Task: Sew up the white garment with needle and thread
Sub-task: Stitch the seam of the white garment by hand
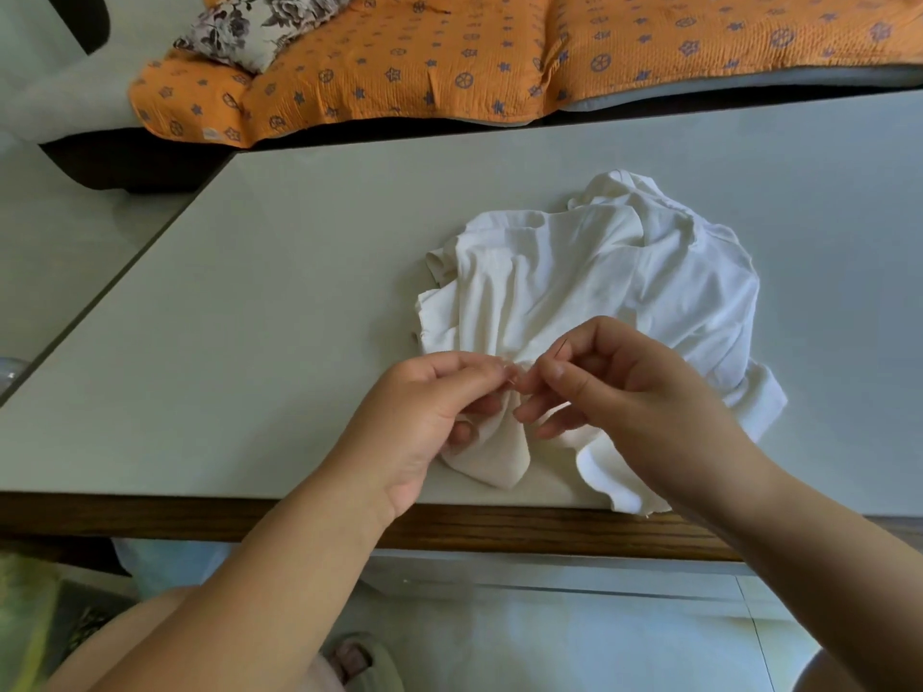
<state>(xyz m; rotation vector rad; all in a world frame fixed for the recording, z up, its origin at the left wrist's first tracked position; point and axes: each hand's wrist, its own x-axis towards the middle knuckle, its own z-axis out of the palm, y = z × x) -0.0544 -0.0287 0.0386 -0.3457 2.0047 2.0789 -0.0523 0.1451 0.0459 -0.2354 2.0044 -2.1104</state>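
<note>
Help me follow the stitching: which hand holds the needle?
The right hand: it pinches the thin needle, while the left hand only pinches a fold of the garment.

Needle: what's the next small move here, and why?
Probably push the needle through the fold of the white garment that the left hand pinches. The right hand pinches the needle right beside that fold, with the hands nearly touching, so a stitch looks set up.

No readable text, label, brand or number in view.
</note>
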